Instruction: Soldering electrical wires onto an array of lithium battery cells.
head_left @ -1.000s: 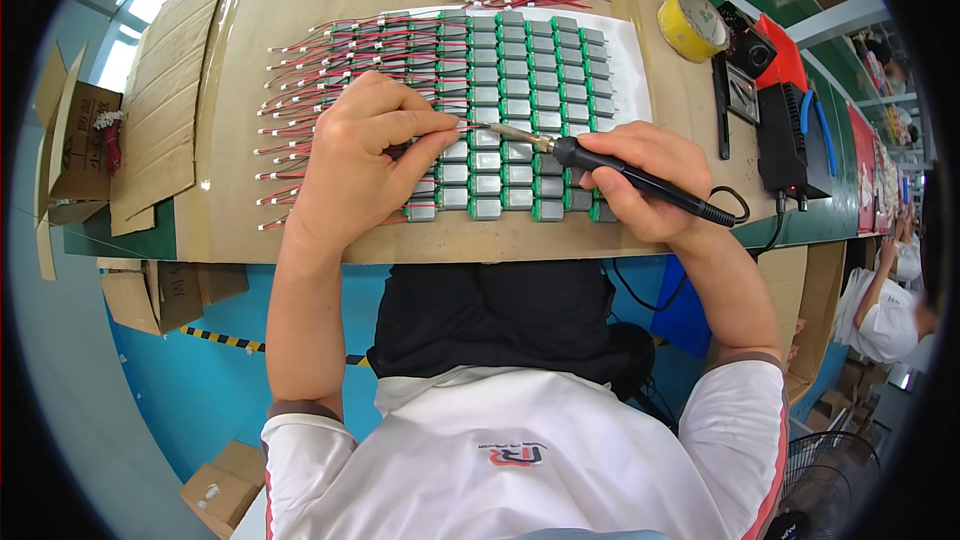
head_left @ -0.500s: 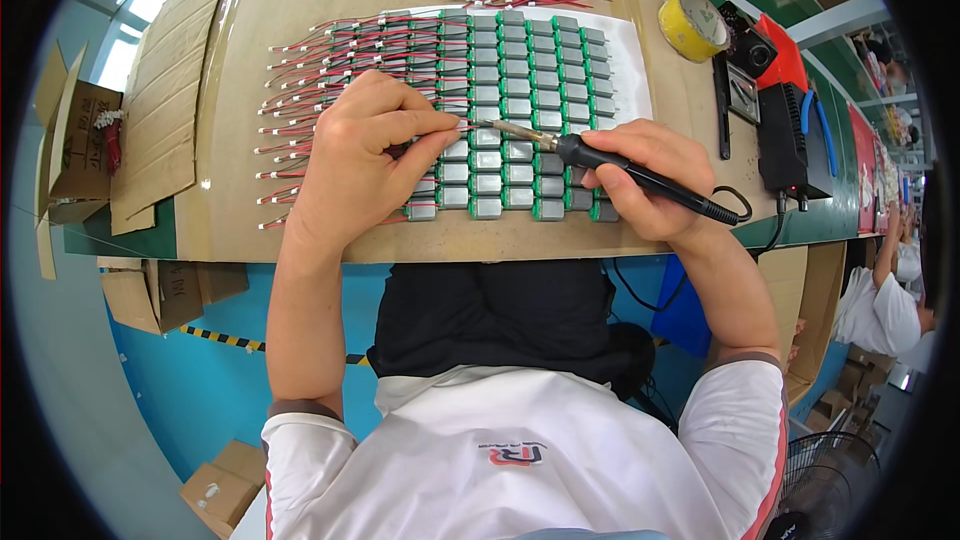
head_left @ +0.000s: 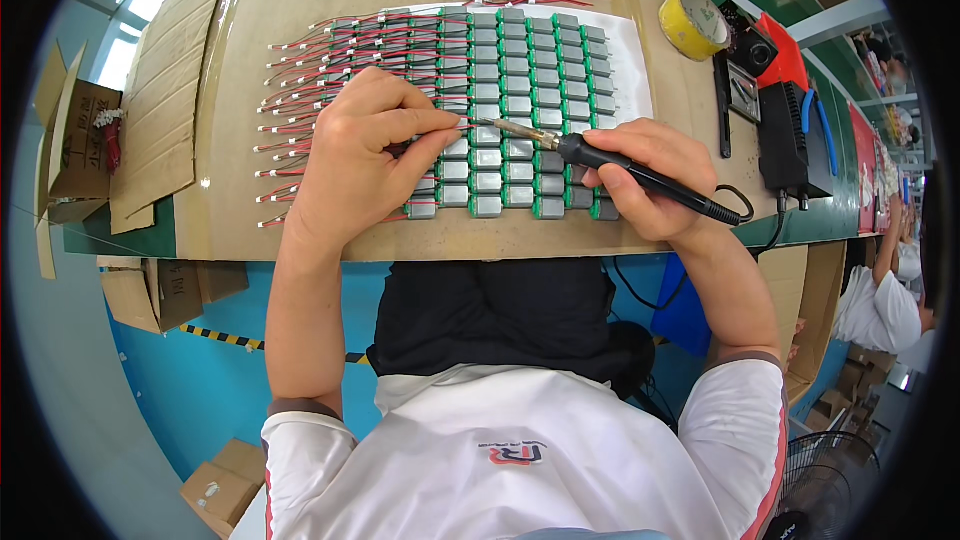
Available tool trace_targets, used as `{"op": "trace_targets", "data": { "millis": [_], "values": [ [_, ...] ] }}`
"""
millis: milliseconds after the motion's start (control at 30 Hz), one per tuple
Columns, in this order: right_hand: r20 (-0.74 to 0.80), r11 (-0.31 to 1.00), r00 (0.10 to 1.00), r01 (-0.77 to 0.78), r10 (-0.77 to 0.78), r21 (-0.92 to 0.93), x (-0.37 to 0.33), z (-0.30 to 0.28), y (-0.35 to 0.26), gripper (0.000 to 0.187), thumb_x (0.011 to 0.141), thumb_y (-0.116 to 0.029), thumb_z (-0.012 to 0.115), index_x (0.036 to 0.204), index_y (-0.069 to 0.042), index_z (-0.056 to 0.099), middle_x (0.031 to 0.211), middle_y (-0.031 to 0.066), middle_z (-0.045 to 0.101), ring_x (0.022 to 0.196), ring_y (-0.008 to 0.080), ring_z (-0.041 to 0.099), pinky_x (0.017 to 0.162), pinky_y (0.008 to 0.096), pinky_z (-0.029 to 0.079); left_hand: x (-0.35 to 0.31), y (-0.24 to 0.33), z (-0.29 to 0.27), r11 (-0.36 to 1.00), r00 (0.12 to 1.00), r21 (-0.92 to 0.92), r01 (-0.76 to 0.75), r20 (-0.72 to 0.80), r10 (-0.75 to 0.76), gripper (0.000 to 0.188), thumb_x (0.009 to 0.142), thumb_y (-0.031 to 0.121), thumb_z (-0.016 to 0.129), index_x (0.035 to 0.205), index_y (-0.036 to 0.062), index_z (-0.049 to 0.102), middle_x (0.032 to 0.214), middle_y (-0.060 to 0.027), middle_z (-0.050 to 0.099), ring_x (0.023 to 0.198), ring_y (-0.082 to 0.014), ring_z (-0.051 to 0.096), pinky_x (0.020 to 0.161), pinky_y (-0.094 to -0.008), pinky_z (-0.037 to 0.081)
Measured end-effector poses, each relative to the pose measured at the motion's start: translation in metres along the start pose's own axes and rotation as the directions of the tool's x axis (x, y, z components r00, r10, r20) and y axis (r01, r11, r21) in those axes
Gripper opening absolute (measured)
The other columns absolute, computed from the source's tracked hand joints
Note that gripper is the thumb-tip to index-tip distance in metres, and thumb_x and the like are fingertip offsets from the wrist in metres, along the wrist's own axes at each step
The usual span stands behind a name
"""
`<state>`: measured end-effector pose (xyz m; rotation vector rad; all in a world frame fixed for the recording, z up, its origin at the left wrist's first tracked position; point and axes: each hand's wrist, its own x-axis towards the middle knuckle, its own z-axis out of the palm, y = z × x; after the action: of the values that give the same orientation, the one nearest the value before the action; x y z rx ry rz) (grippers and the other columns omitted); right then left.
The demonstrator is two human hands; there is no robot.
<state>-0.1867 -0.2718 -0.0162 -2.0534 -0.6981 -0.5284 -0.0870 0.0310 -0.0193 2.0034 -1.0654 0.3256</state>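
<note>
The left hand (head_left: 355, 155) pinches a thin solder wire (head_left: 447, 123) over the grid of small motors (head_left: 505, 130) on the cardboard sheet (head_left: 250, 60); the right hand (head_left: 655, 175) grips the soldering iron (head_left: 600, 162) pen-fashion, its tip meeting the wire for a steady joint.

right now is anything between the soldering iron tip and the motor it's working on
Nothing visible blocks it. The soldering iron in the right hand has its tip at the row of small motors, meeting the left hand fingertips pinching something thin there.
</note>
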Motion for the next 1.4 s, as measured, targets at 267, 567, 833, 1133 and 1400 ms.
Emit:
{"op": "trace_targets", "data": {
  "millis": [267,567,833,1133,1400],
  "values": [
    [-0.006,1.000,1.000,0.018,-0.018,-0.005,0.0002,-0.0003,0.0004,0.028,0.088,-0.001,0.078,0.116,0.006,0.077,0.086,0.0151,0.078,0.075,0.0259,0.077,0.066,0.0325,0.060,-0.0004,-0.0001,0.0001,1.000,1.000,-0.008,0.003,0.003,-0.003,0.019,0.079,-0.002,0.087,0.096,0.0042,0.085,0.088,-0.0046,0.073,0.084,-0.0210,0.065,0.073,-0.0347,0.052],
    [0.001,0.999,0.999,0.035,-0.035,-0.007,-0.0002,-0.0023,-0.0017,0.030,0.086,0.000,0.078,0.116,0.006,0.077,0.087,0.0153,0.079,0.075,0.0269,0.077,0.066,0.0334,0.061,0.0008,0.0027,-0.0022,0.999,1.000,-0.044,-0.005,0.010,0.005,0.018,0.078,-0.004,0.086,0.094,0.0039,0.083,0.089,-0.0053,0.072,0.085,-0.0215,0.065,0.073,-0.0340,0.050],
    [0.023,0.997,0.997,0.072,-0.072,0.021,-0.0024,-0.0029,0.0024,0.032,0.081,-0.002,0.080,0.112,0.005,0.078,0.087,0.0177,0.078,0.073,0.0281,0.076,0.063,0.0340,0.060,-0.0002,0.0015,-0.0039,0.999,0.999,-0.046,-0.014,0.046,0.016,0.017,0.073,-0.005,0.083,0.086,0.0041,0.079,0.093,-0.0045,0.071,0.090,-0.0232,0.064,0.078,-0.0363,0.051],
    [0.035,0.998,0.998,0.060,-0.061,0.036,-0.0039,-0.0001,0.0031,0.033,0.081,-0.002,0.081,0.114,0.003,0.079,0.086,0.0164,0.076,0.070,0.0273,0.074,0.061,0.0335,0.058,-0.0003,0.0012,-0.0028,0.999,0.999,-0.030,-0.022,0.044,0.023,0.016,0.073,-0.004,0.083,0.086,0.0043,0.079,0.094,-0.0049,0.071,0.092,-0.0235,0.065,0.078,-0.0361,0.052],
    [0.052,0.998,0.997,0.052,-0.054,0.024,-0.0026,0.0009,0.0013,0.033,0.081,-0.001,0.082,0.113,0.003,0.080,0.090,0.0166,0.079,0.074,0.0279,0.076,0.065,0.0340,0.061,-0.0006,0.0023,-0.0029,1.000,0.999,-0.017,-0.019,0.046,0.019,0.016,0.073,-0.003,0.083,0.086,0.0043,0.079,0.094,-0.0050,0.071,0.092,-0.0238,0.065,0.078,-0.0365,0.053]
  ]
}}
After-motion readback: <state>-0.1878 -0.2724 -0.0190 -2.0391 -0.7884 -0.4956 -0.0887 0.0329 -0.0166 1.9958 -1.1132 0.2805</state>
